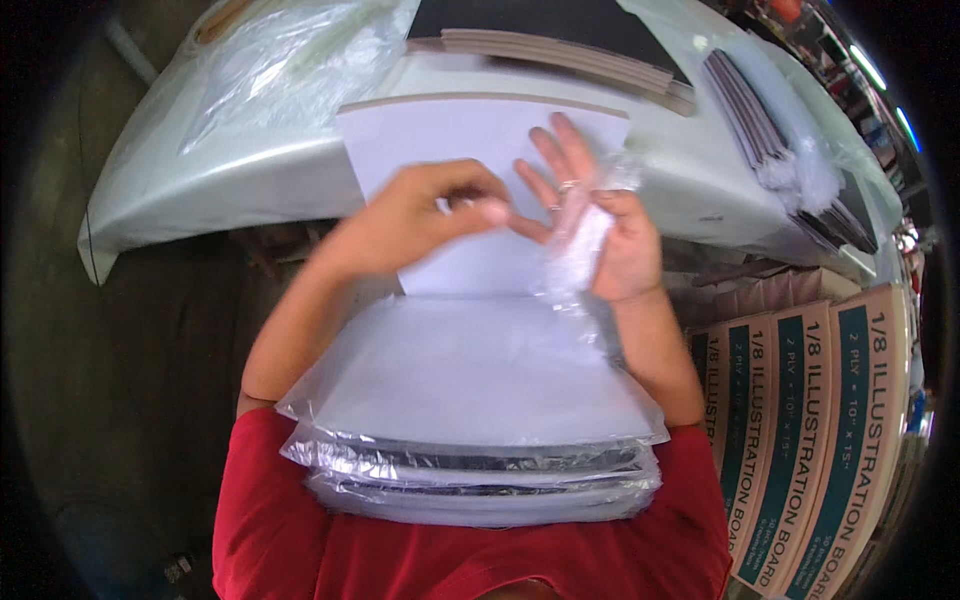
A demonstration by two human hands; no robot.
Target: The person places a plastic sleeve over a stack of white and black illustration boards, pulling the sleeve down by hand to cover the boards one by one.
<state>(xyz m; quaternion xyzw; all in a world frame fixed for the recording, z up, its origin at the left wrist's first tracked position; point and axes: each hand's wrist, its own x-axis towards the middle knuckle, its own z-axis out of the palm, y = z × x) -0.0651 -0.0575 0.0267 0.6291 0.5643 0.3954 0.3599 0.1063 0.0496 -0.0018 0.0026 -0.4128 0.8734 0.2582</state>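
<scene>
My right hand (625,245) is raised palm toward me, fingers spread, with its thumb pressing crumpled clear plastic film (578,240) against the palm. Close by on the left is my left hand (430,215), its fingers curled in toward the thumb. Motion blurs its fingertips, and whatever they may pinch cannot be made out. The left thumb tip is at the little finger of the right hand. Both hands are above a white board (385,135) propped up behind a stack of white boards in clear plastic sleeves (470,375), which lies against my red shirt.
A pale covered table (270,185) spans the far side. On it are black-topped boards (550,50), loose clear plastic (300,70) at left, and a plastic-wrapped bundle (760,120) at right. Several brown cartons with green panels (850,400) stand near my right arm.
</scene>
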